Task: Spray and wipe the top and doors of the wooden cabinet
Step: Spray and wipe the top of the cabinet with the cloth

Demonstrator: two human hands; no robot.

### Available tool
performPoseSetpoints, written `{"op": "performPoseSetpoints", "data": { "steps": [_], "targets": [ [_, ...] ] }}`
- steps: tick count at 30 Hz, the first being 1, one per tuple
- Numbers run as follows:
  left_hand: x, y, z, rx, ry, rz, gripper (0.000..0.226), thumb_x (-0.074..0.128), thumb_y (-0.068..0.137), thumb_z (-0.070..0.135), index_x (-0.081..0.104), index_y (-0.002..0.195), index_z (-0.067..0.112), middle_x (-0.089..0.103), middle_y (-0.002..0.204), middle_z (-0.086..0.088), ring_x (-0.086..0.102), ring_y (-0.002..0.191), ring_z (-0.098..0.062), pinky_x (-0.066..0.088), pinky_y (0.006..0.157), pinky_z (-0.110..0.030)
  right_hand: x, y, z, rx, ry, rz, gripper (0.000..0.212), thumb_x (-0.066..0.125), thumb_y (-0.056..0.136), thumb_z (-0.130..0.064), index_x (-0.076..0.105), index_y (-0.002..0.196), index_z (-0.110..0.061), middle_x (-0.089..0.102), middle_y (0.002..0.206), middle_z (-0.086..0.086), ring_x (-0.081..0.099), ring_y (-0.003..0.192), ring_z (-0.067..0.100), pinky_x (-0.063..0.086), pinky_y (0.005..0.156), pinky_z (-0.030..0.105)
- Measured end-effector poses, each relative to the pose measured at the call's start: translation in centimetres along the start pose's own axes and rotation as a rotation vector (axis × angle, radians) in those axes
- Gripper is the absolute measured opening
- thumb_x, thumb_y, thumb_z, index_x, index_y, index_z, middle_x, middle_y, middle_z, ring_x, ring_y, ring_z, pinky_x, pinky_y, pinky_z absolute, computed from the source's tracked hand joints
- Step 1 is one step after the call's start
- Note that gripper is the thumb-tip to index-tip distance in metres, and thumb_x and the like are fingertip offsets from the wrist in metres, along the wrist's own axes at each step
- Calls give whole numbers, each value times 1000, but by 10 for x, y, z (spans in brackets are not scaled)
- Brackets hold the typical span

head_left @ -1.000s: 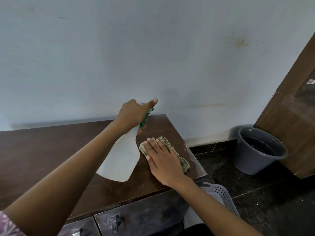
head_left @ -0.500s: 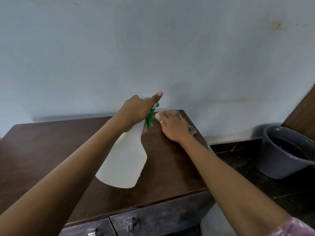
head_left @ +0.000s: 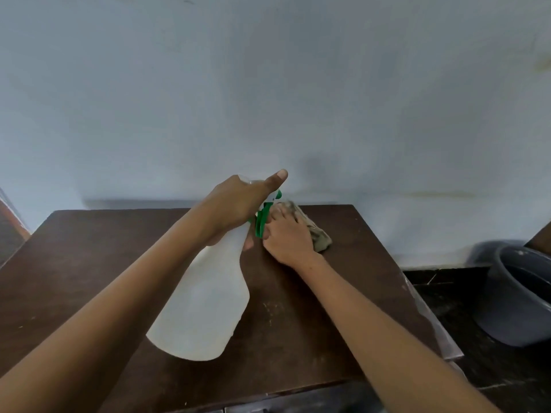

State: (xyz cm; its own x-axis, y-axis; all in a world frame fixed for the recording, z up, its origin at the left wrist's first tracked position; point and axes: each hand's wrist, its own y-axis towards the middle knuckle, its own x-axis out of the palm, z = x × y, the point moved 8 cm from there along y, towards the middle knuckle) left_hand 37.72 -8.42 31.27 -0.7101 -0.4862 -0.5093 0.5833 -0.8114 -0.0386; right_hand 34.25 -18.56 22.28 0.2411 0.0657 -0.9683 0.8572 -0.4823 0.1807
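Note:
The dark wooden cabinet top (head_left: pixel 343 296) fills the lower half of the view, against a pale wall. My left hand (head_left: pixel 238 204) grips the neck of a white spray bottle (head_left: pixel 205 305) with a green trigger (head_left: pixel 262 222), held tilted above the top, thumb stretched forward. My right hand (head_left: pixel 286 236) presses flat on a crumpled greyish-green cloth (head_left: pixel 317 236) near the back edge of the top, close beside the trigger. The cabinet doors are almost hidden below the front edge.
A grey bucket (head_left: pixel 512 296) stands on the dark floor to the right of the cabinet. The pale wall (head_left: pixel 268 99) runs right behind the cabinet. A brown wooden edge (head_left: pixel 9 228) shows at the far left.
My right hand has slid the cloth from the front right part of the top to the back edge by the wall. The view has shifted left and the bottle stays held.

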Motion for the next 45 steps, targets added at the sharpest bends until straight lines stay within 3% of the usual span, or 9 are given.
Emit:
{"op": "performPoseSetpoints", "data": {
  "steps": [4, 12, 17, 25, 28, 31, 34, 39, 45],
  "targets": [
    [5, 2, 3, -20, 3, 3, 69, 40, 89, 70, 68, 107, 9, 58, 101, -9, 56, 93, -21, 41, 75, -27, 1, 19, 13, 4, 11, -18, 44, 31, 99, -29, 34, 141, -20, 29, 152, 1, 18, 142, 22, 13, 115, 43],
    [15, -13, 7, -72, -64, -18, 62, 43, 89, 68, 67, 90, 11, 73, 76, -9, 58, 30, -7, 48, 48, -23, -15, 6, 119, 373, -49, 26, 49, 22, 100, -29, 19, 148, -20, 14, 158, 4, 10, 144, 25, 8, 118, 43],
    [21, -22, 9, -65, -58, -22, 69, 41, 90, 69, 70, 94, 7, 73, 74, -8, 61, 38, -11, 47, 53, -25, -20, -35, 141, 537, -52, 9, 52, 18, 101, -31, 10, 150, -16, 5, 159, 5, 2, 145, 27, 3, 118, 42],
    [27, -33, 24, -17, -89, -37, 76, 43, 87, 70, 70, 100, 0, 71, 84, -9, 60, 70, -20, 45, 71, -34, -15, -77, 11, 45, -27, -30, 56, 12, 97, -40, 18, 148, -19, 10, 158, 3, 1, 146, 21, 0, 117, 43],
    [28, -39, 27, -15, -36, -11, 74, 38, 87, 71, 70, 119, 11, 67, 114, -8, 59, 95, -23, 40, 80, -32, -8, -72, -23, -120, 7, -63, 62, 8, 92, -39, 33, 143, -13, 27, 153, 12, 13, 144, 28, 6, 118, 47],
    [29, -46, 20, -64, -41, -27, 80, 40, 83, 75, 67, 126, 13, 64, 131, -13, 59, 113, -30, 42, 95, -37, -3, -59, -10, -110, -35, -76, 52, 22, 100, -32, 17, 149, -16, 11, 158, 7, 0, 146, 25, -2, 118, 42],
    [29, -57, 17, -73, -72, -21, 78, 44, 83, 74, 72, 115, 9, 72, 107, -15, 66, 100, -29, 50, 94, -40, -2, -50, 28, 6, -61, -86, 52, 19, 101, -32, 9, 150, -20, 2, 159, 2, -4, 146, 24, 0, 118, 43],
    [32, -72, 21, -73, -33, -3, 59, 42, 91, 65, 72, 98, 14, 66, 62, 4, 60, 38, 5, 42, 32, -12, -25, -90, 114, 269, -86, -40, 50, 17, 101, -35, 10, 150, -23, 6, 159, -2, 1, 146, 23, 3, 118, 39],
    [33, -83, 31, -24, -56, -28, 63, 40, 91, 65, 74, 100, 12, 70, 74, -2, 65, 51, -11, 42, 54, -22, -35, -148, 77, 252, -121, -38, 51, 22, 101, -33, 9, 150, -22, 4, 159, 0, -3, 146, 23, 0, 116, 39]
  ]
}}
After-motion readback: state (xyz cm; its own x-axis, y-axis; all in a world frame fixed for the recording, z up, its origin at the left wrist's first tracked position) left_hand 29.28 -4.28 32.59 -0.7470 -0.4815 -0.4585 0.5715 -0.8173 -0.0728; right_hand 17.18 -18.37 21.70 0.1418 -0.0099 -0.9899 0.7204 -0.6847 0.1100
